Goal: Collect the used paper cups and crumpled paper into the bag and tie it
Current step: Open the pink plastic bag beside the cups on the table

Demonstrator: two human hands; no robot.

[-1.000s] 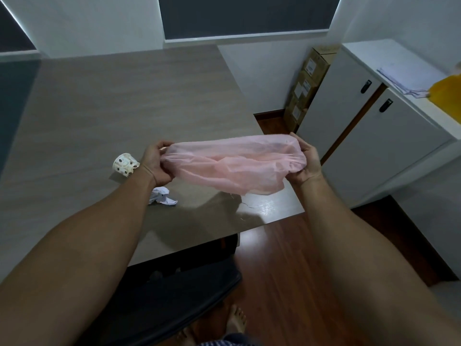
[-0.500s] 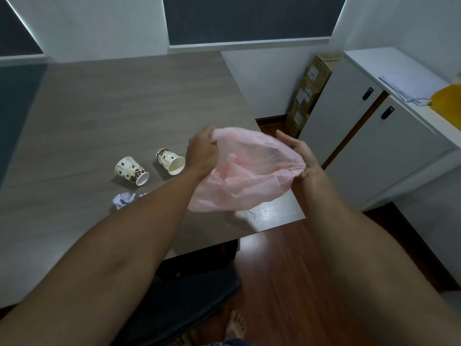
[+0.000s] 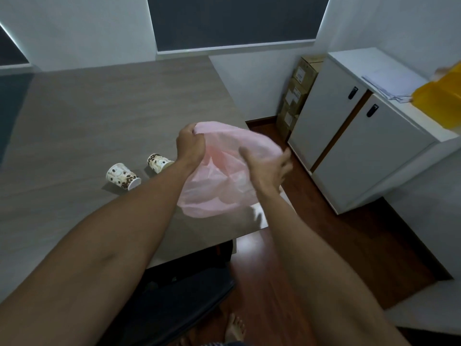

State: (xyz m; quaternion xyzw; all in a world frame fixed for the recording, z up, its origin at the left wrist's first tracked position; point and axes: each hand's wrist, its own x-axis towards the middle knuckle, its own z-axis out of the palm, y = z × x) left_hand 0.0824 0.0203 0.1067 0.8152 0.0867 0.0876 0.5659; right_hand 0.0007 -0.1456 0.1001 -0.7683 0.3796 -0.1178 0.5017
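A thin pink plastic bag (image 3: 219, 188) hangs above the near right corner of the grey table (image 3: 99, 121). My left hand (image 3: 190, 146) grips the bag's top edge in a fist. My right hand (image 3: 268, 168) is blurred, with its fingers spread against the bag's right side. Two patterned paper cups lie on their sides on the table: one (image 3: 122, 176) to the left and one (image 3: 158, 163) just beside my left forearm. The crumpled paper is hidden behind my left arm.
A white cabinet (image 3: 361, 151) with two dark handles stands to the right, with papers (image 3: 389, 82) and a yellow object (image 3: 441, 101) on top. Cardboard boxes (image 3: 298, 96) are stacked by the wall. A dark chair (image 3: 179, 303) sits under the table's near edge.
My hands came together from a wide stretch; the bag went from a flat band to a hanging pouch. My right hand has shifted across the bag's front. The crumpled paper went out of sight.
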